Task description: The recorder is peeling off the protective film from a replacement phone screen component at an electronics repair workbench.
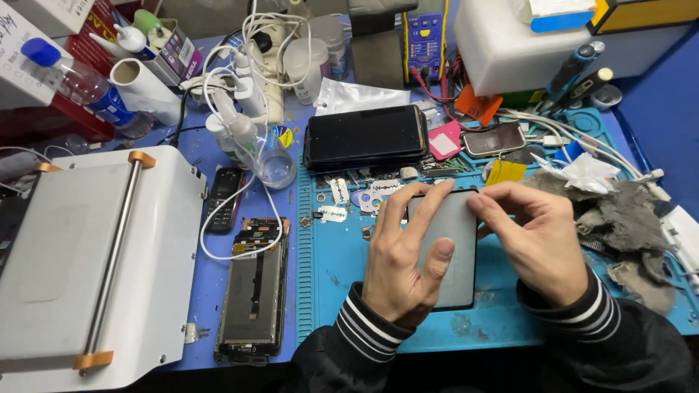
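Pressing down on a dark grey phone screen panel (445, 251) that lies flat on the blue work mat (349, 276) near the front edge of the counter, towards the right. My left hand (403, 255) is spread over its left half, fingers (439, 256) splayed and flat on the glass, which looks like it pins the panel so it cannot slide. My right hand (535, 244) comes in from the right, fingers curled and pinched at the panel's top right corner, thumb and forefinger nipping the edge; what exactly sits between them I cannot tell. The panel is a plain rectangle with rounded corners, matte grey, dull and unlit.

Razor blades (336, 200) lie on the mat just beyond the panel, within easy reach. A black phone (365, 136) rests further back, an opened phone body (255, 291) sits on the counter left of the mat, and a white machine with a steel roller (95, 255) fills the left edge. Grey rags (626, 225) are heaped at the right.
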